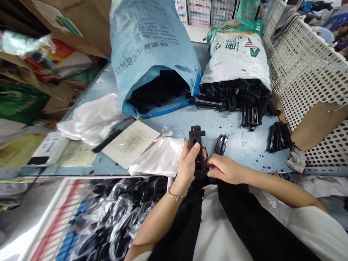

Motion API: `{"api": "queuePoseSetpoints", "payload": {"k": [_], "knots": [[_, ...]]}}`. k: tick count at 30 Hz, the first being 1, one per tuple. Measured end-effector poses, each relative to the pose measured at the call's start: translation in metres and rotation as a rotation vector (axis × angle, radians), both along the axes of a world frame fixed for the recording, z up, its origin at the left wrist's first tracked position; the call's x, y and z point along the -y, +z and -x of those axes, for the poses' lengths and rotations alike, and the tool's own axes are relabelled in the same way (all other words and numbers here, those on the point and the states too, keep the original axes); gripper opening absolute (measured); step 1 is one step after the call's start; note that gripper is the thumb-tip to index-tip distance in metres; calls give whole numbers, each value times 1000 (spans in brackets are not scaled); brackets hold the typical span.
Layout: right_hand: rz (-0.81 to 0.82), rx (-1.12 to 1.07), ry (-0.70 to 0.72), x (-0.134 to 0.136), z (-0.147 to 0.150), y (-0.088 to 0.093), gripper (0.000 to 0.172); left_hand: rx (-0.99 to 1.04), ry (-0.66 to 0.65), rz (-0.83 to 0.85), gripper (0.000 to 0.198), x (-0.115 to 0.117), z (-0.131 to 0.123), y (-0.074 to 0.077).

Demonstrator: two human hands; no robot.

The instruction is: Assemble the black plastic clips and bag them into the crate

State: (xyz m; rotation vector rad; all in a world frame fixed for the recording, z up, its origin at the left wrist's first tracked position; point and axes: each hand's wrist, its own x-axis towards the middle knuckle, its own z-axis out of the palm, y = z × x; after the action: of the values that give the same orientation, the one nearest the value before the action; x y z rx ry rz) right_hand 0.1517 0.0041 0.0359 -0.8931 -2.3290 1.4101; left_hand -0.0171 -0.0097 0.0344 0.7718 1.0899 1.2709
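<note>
My left hand (187, 161) is wrapped round a long black plastic part (196, 135) with slots and a small knob near its top, held upright at the table's front edge. The thumb lies across its face. My right hand (225, 168) is closed in a pinch against the right side of that part, low down; what its fingertips grip is hidden. Just beyond the right hand lies another black plastic piece (221, 144) on the blue table (174, 123). To the left of my left hand rests a stack of clear plastic bags (160, 156).
A large blue sack (152, 43) and a white-green sack (233, 58) stand behind, the latter spilling black pieces (233, 96). A perforated crate (312, 72) borders the right. Below left, a basket holds bagged black parts (116, 217). A pale card (130, 143) lies left.
</note>
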Motion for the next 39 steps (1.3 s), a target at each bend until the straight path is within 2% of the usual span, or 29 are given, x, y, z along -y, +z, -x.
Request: {"api": "queuePoseSetpoints", "payload": {"k": [2, 3, 5, 7, 9, 10, 12, 14, 16, 18, 20, 22, 24, 28, 30, 32, 34, 35, 37, 39], "knots": [[-243, 30, 10, -2, 1, 6, 46, 117, -48, 73, 32, -6, -4, 2], [-278, 38, 23, -1, 2, 6, 46, 137, -54, 86, 32, -6, -5, 1], [-145, 21, -12, 4, 4, 1, 46, 89, -23, 48, 33, 0, -6, -1], [80, -6, -71, 10, 5, -8, 51, -60, 55, -93, 41, 11, -5, -5], [306, -10, -29, 13, 4, -14, 59, -222, 95, -242, 59, 21, -2, -7], [372, -5, 3, 12, 3, -15, 61, -256, 90, -266, 63, 23, -1, -7], [348, -5, 7, 9, 2, -10, 56, -187, 55, -182, 54, 19, 0, -5], [116, -25, -53, 5, 2, -3, 49, -21, 25, -33, 37, 11, -1, -2], [-72, -39, -59, 5, 4, 1, 47, 97, -4, 46, 30, 4, -3, 0], [-30, -27, -45, 7, 6, 1, 50, 117, 29, -7, 31, 4, -5, 0], [141, 19, -12, 11, 7, -3, 57, 80, 88, -117, 39, 7, -5, -2], [256, 77, 67, 12, 6, -5, 63, 60, 114, -156, 43, 9, -4, -3], [141, 120, 108, 8, 4, -2, 60, 108, 74, -61, 39, 7, -2, -5], [-317, 112, 85, -6, 2, 5, 41, 221, 0, 138, 37, -2, 0, -8], [-365, 95, 143, -8, 3, 3, 41, 228, -23, 167, 39, -4, -3, -10], [-256, 70, 97, -3, 6, -5, 45, 193, -11, 141, 39, -1, -6, -15], [-48, 54, -20, 7, 11, -17, 53, 82, 86, 25, 40, 3, -9, -21], [77, 60, -56, 11, 13, -24, 57, 8, 145, -47, 46, 4, -9, -26], [317, 105, -44, 12, 15, -35, 66, -123, 228, -156, 67, 3, -4, -39], [430, 157, -43, 1, 8, -40, 67, -178, 248, -161, 75, -3, 7, -58]]}}
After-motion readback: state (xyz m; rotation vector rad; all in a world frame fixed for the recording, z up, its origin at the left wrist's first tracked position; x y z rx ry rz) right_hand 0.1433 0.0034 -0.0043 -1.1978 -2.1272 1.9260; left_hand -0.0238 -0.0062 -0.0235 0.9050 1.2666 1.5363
